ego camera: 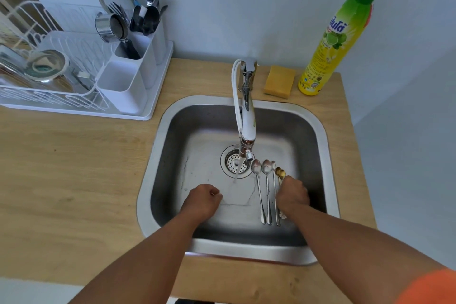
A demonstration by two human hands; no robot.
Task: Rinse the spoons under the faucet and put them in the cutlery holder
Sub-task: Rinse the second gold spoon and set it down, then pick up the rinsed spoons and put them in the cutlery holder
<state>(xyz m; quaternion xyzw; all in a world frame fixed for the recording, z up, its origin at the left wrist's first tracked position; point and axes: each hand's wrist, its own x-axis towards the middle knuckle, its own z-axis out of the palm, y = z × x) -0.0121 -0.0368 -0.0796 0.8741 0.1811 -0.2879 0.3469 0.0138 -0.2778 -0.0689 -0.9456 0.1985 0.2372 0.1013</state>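
Steel spoons [265, 190] lie bowls toward faucet [246, 111]; right hand [292, 195] seemingly pinches one, left hand [202, 200] fisted.

faucet [246, 116] overhanging sink [172, 116] centre, bare basin floor left, spoons [267, 190] lying right

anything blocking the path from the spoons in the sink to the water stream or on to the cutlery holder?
Nothing visible. The spoons lie just right of the stream, with bare sink floor between. The right hand is already on them. Toward the cutlery holder there is only open countertop; its front compartments look empty.
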